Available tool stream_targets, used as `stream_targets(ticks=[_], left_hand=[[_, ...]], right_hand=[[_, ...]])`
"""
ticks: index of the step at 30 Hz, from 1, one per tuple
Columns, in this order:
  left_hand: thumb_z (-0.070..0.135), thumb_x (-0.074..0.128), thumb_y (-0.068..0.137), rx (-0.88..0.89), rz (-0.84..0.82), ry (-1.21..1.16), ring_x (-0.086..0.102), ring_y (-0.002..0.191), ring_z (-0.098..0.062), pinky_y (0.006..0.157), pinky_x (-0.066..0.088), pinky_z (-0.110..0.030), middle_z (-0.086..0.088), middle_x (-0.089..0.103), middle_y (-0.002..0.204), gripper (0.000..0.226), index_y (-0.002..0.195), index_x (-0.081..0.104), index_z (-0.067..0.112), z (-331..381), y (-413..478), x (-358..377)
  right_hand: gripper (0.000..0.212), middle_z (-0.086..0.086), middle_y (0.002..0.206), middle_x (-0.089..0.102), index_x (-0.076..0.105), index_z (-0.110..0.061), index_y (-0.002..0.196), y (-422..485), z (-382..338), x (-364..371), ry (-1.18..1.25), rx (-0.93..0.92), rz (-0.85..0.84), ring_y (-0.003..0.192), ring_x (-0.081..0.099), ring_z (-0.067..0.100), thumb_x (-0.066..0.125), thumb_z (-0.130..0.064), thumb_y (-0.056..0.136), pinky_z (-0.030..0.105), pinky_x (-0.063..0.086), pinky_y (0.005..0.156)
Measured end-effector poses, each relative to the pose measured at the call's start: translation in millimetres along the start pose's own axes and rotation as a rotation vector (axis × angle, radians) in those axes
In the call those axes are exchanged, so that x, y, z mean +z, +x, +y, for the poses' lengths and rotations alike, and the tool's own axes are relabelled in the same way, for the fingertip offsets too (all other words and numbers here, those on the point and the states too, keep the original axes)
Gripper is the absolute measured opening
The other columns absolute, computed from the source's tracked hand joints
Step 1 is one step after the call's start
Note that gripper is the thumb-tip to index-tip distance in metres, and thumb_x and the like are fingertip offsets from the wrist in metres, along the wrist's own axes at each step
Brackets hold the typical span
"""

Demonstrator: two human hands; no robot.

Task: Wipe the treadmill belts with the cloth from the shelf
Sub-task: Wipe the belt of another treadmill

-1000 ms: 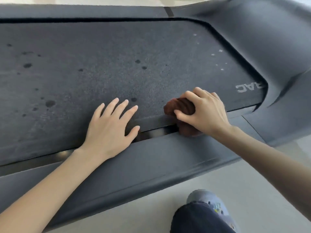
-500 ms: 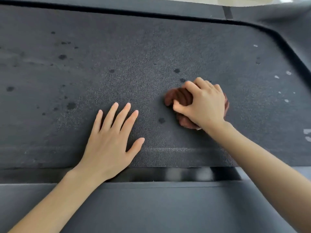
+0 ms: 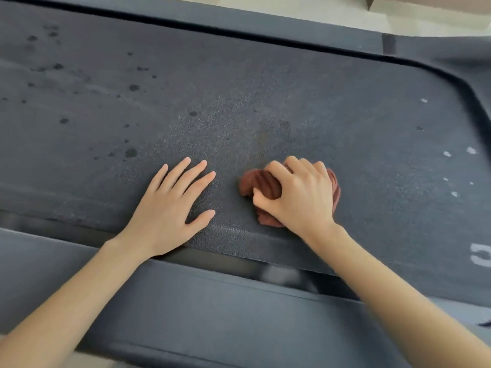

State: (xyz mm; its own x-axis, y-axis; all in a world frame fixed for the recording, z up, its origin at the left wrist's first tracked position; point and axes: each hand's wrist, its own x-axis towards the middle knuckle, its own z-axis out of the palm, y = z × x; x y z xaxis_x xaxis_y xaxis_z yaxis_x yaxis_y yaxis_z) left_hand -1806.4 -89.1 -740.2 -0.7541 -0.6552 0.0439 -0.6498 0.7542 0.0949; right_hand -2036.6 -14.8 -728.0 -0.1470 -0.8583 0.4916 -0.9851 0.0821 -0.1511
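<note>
Fingers (image 3: 276,170) of the right hand (image 3: 300,200) are curling down over a crumpled reddish-brown ribbed cloth (image 3: 261,181), clamping it against the dark grey textured treadmill belt (image 3: 239,102). The thumb is pressing into the wad from the near side and the index finger is hooking over its top, so the cloth is bulging out to the left of the knuckles, with thinner edges peeking out below the palm and past the little-finger side. The cloth is lying on the belt's near half, near the left hand (image 3: 170,205) but apart from it. That left hand is resting flat on the belt, palm down, fingers straight and slightly spread, holding nothing.

One cloth, two hands and one belt are showing. Two dark grey side rails are framing the belt, the near rail (image 3: 186,301) passing under both forearms and the far rail (image 3: 265,22) running along the top. Six small white flecks (image 3: 447,154) are dotting the belt toward the right, and well over a dozen dark spots (image 3: 131,152) are scattering across its left part, too faint to count exactly.

Most of the cloth is hiding under the right palm, so its full shape is not showing. A white printed mark (image 3: 482,257) is being cut off by the right edge and cannot be read. The belt is running out of view on the left.
</note>
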Motion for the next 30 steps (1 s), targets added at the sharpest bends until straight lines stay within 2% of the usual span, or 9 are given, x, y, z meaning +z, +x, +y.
stream_targets(ticks=[4, 8, 11, 15, 19, 23, 25, 27, 30], left_hand=[[0.054, 0.03, 0.089, 0.009, 0.017, 0.006, 0.023, 0.142, -0.026, 0.112, 0.023, -0.054, -0.004, 0.033, 0.152, 0.066, 0.143, 0.041, 0.017, 0.5, 0.9, 1.0], [0.055, 0.028, 0.091, 0.102, 0.004, -0.069, 0.018, 0.144, -0.019, 0.115, 0.02, -0.049, 0.001, 0.03, 0.153, 0.063, 0.145, 0.037, 0.022, -17.3, 15.1, -1.0], [0.056, 0.029, 0.091, 0.175, -0.012, -0.066, 0.016, 0.145, -0.017, 0.115, 0.019, -0.05, 0.002, 0.027, 0.155, 0.064, 0.146, 0.033, 0.023, -25.1, 34.3, 1.6], [0.056, 0.029, 0.09, 0.188, 0.013, -0.104, 0.016, 0.145, -0.017, 0.115, 0.017, -0.05, 0.002, 0.027, 0.155, 0.066, 0.146, 0.036, 0.022, -25.7, 40.0, 6.3], [0.056, 0.03, 0.088, 0.19, 0.039, -0.126, 0.022, 0.143, -0.019, 0.114, 0.021, -0.05, 0.001, 0.032, 0.153, 0.066, 0.144, 0.04, 0.023, -27.2, 40.5, 4.5], [0.054, 0.029, 0.087, 0.187, 0.054, -0.097, 0.027, 0.142, -0.023, 0.113, 0.024, -0.052, -0.003, 0.035, 0.151, 0.067, 0.143, 0.042, 0.019, -23.8, 38.7, 3.9], [0.054, 0.028, 0.087, 0.182, 0.058, -0.092, 0.027, 0.141, -0.023, 0.112, 0.025, -0.052, -0.003, 0.036, 0.151, 0.067, 0.143, 0.042, 0.018, -23.5, 37.3, 4.1], [0.054, 0.028, 0.088, 0.193, 0.054, -0.097, 0.028, 0.141, -0.023, 0.112, 0.025, -0.052, -0.003, 0.036, 0.15, 0.067, 0.142, 0.043, 0.018, -23.7, 37.4, 4.2], [0.053, 0.026, 0.089, 0.169, 0.051, -0.089, 0.027, 0.141, -0.023, 0.112, 0.026, -0.053, -0.003, 0.037, 0.15, 0.066, 0.142, 0.044, 0.017, -20.8, 32.6, 5.3]], right_hand=[[0.026, 0.003, 0.069, 0.052, 0.065, -0.021, 0.077, -41.9, -21.6, -15.7, 0.035, -0.039, -0.013, 0.064, 0.051, 0.028, 0.062, -0.047, 0.072, 0.038, 0.037, 0.066], [0.033, 0.001, 0.072, 0.055, 0.065, -0.024, 0.078, -41.4, -23.7, -11.5, -0.021, -0.009, -0.03, 0.066, 0.054, 0.026, 0.062, -0.056, 0.074, 0.037, 0.039, 0.063], [0.037, 0.0, 0.071, 0.056, 0.065, -0.023, 0.078, -20.2, -17.3, 2.5, -0.05, -0.006, 0.003, 0.065, 0.056, 0.026, 0.061, -0.059, 0.073, 0.036, 0.04, 0.06], [0.039, 0.002, 0.071, 0.056, 0.062, -0.02, 0.078, 39.1, -0.8, 30.9, -0.144, 0.139, 0.012, 0.067, 0.059, 0.028, 0.059, -0.059, 0.07, 0.034, 0.036, 0.062], [0.046, 0.006, 0.095, 0.062, 0.061, -0.019, 0.099, 105.1, 15.5, 56.0, -0.221, 0.271, -0.052, 0.093, 0.059, 0.031, 0.057, -0.06, 0.079, 0.038, 0.036, 0.076], [0.047, 0.005, 0.104, 0.061, 0.059, -0.02, 0.107, 122.8, 15.6, 62.3, -0.257, 0.309, -0.068, 0.1, 0.058, 0.03, 0.053, -0.06, 0.083, 0.038, 0.036, 0.083], [0.046, 0.006, 0.099, 0.061, 0.059, -0.019, 0.102, 111.0, 11.7, 55.9, -0.247, 0.269, -0.08, 0.096, 0.058, 0.031, 0.052, -0.06, 0.083, 0.038, 0.036, 0.079], [0.047, 0.005, 0.085, 0.06, 0.059, -0.017, 0.091, 85.1, 7.4, 40.5, -0.191, 0.21, -0.086, 0.084, 0.06, 0.032, 0.05, -0.062, 0.078, 0.036, 0.035, 0.07], [0.044, 0.003, 0.074, 0.055, 0.062, -0.019, 0.084, 23.5, 2.6, 5.3, -0.124, 0.115, -0.081, 0.073, 0.06, 0.031, 0.052, -0.06, 0.073, 0.037, 0.041, 0.065]])
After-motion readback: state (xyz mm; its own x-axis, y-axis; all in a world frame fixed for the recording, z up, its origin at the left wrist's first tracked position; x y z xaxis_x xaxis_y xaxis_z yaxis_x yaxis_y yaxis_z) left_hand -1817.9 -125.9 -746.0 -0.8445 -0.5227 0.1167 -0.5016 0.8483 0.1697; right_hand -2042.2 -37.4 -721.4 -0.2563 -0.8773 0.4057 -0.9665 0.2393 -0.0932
